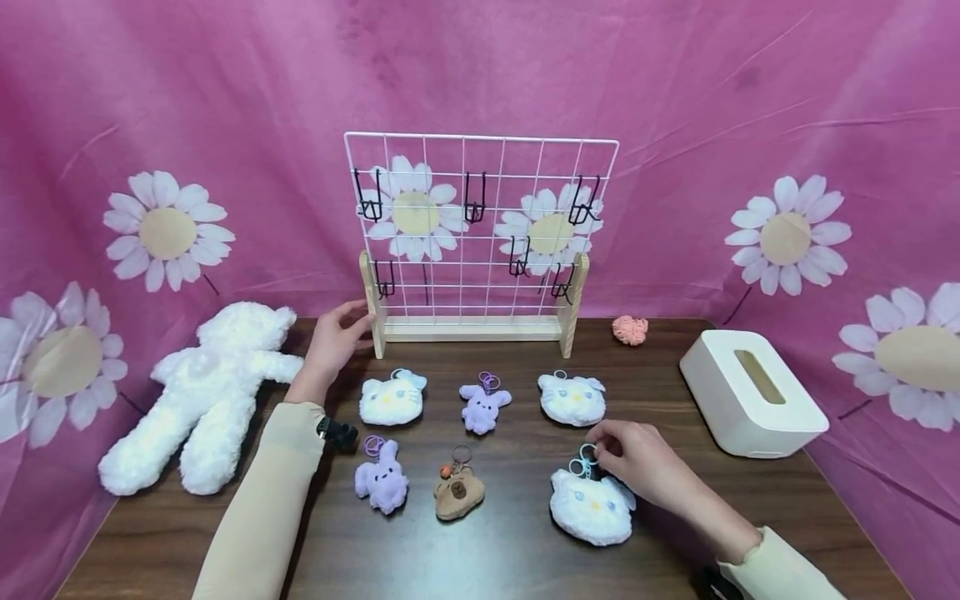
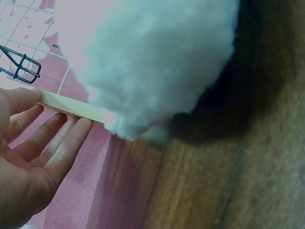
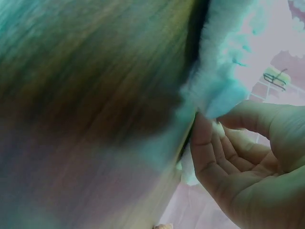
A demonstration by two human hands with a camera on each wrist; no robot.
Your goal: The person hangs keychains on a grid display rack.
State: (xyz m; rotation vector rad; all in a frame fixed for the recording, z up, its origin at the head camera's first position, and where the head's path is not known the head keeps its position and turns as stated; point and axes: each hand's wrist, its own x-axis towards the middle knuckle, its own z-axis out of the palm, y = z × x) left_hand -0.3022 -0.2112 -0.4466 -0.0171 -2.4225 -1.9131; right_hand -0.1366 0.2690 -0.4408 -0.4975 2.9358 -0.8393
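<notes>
My left hand [image 1: 335, 343] is at the left wooden post [image 1: 372, 304] of a white wire grid rack [image 1: 480, 262]. In the left wrist view, the thumb and fingers [image 2: 71, 138] lie on either side of that post. At the front right, a white plush cat-head keychain [image 1: 592, 508] with light blue rings lies on the table. My right hand [image 1: 637, 458] pinches it at its upper edge beside the rings. In the right wrist view, thumb and forefinger meet at the white plush [image 3: 224, 90]; the exact contact is partly hidden.
Near the rack lie two more white cat keychains [image 1: 392, 398], two purple bunny keychains [image 1: 483, 408] and a brown plush keychain [image 1: 459, 494]. Several black hooks [image 1: 475, 200] hang on the grid. A white teddy bear [image 1: 213, 383] lies left; a white tissue box [image 1: 750, 396] and pink hair tie [image 1: 629, 330] are right.
</notes>
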